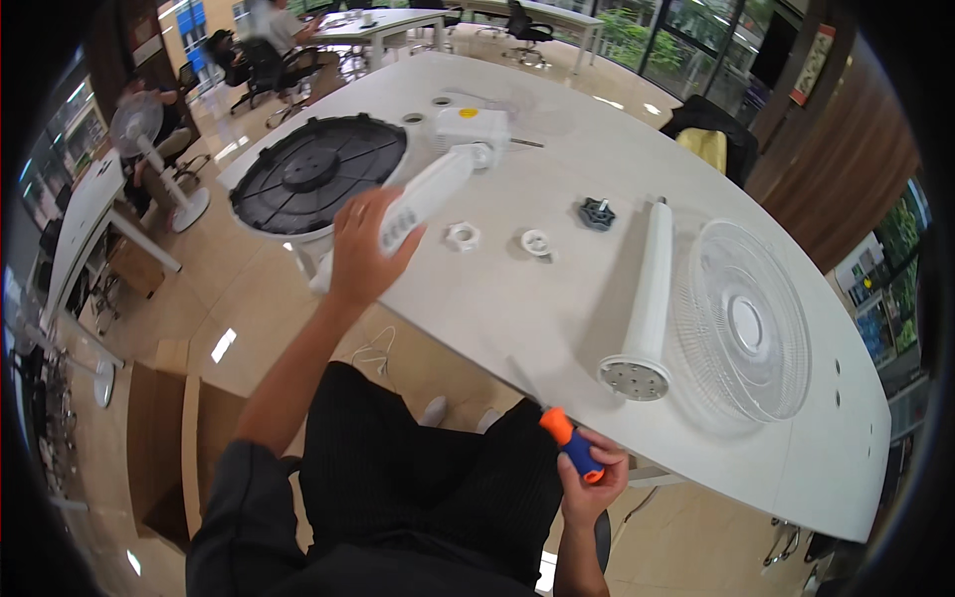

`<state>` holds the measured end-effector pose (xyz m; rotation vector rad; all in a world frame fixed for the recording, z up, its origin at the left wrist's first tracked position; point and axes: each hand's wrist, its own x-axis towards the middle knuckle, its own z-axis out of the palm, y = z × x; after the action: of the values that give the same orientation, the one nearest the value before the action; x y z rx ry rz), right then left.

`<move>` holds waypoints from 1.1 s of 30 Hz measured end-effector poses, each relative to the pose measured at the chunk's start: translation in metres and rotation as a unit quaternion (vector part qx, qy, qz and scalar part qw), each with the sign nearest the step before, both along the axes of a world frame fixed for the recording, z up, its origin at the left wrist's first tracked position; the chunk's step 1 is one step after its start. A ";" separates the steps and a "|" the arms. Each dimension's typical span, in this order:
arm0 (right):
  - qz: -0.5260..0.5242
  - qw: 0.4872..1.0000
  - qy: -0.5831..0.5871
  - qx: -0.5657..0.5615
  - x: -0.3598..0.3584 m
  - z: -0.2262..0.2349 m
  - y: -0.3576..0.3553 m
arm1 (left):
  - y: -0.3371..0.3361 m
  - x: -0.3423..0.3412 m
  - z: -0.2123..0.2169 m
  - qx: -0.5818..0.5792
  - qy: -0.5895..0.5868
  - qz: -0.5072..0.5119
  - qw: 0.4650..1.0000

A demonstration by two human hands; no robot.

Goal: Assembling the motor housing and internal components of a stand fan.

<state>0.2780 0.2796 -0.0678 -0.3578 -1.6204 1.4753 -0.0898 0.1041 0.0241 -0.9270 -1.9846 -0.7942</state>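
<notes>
My left hand (363, 249) grips the lower end of a white fan neck (435, 192) with grey buttons. The neck joins a white motor housing (468, 126) lying on the table. In my right hand (599, 476), at the near table edge, is a screwdriver (569, 440) with an orange and blue handle. Its thin shaft points up and left. Between the hands and the far side lie a white ring nut (462, 236), a small white round part (534, 241) and a dark star-shaped knob (597, 213).
A round base with a black underside (343, 154) lies at the left of the white table (487, 318). A white pole (649, 284) and clear-white fan grille (746, 323) lie at the right. An open cardboard box (214, 438) stands on the floor, left. People sit farther back.
</notes>
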 end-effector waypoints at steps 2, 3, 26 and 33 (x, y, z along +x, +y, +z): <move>-0.022 0.991 -0.021 0.127 -0.023 0.014 0.003 | -0.056 0.049 -0.021 0.056 -0.063 0.034 0.996; -0.034 0.978 -0.046 0.202 -0.033 0.024 0.001 | -0.081 0.067 -0.041 0.078 -0.099 0.054 0.991; -0.170 0.922 -0.193 0.288 -0.148 0.010 0.019 | -0.256 0.190 -0.238 -0.247 -0.406 0.227 0.850; -0.211 0.855 -0.295 0.371 -0.158 0.009 0.045 | -0.255 0.202 -0.218 -0.222 -0.416 0.153 0.869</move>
<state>0.1197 0.3244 -0.0590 -0.6996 -2.2627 0.3327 0.1126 -0.1510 -0.1937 -0.4936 -3.0766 -0.6017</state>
